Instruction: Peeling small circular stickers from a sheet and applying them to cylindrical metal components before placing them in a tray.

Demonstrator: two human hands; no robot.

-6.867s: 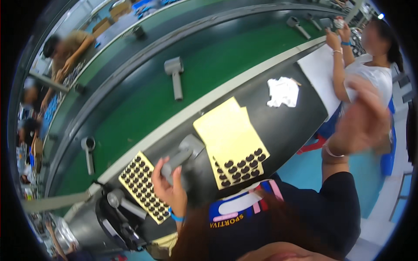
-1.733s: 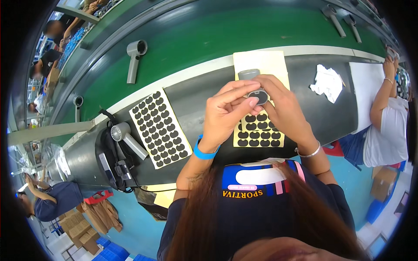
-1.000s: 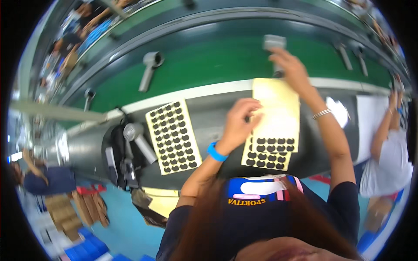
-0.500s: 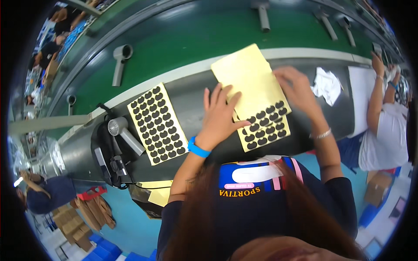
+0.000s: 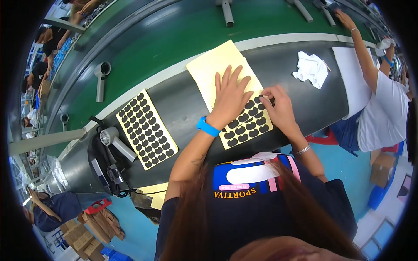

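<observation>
A pale yellow sticker sheet, bare over its upper part and bearing rows of black notched-round stickers below, lies on the dark bench in front of me. Its lower rows look like two overlapping sheets. My left hand rests flat on it with the fingers spread, hiding part of the sheet. At the sheet's right edge, my right hand pinches a black sticker at the end of the top row between thumb and fingertips. A second sheet full of the same black stickers lies to the left.
Left of the sheets lie a grey handheld fan and a black bag with a cable. A crumpled white cloth is at the right. Beyond runs a green conveyor carrying grey fan bodies. A co-worker in white reaches over it.
My right hand has come down from the sheet's upper right edge to the top sticker row and closed there. My left hand has slid higher on the sheet. The whole view has shifted slightly.
</observation>
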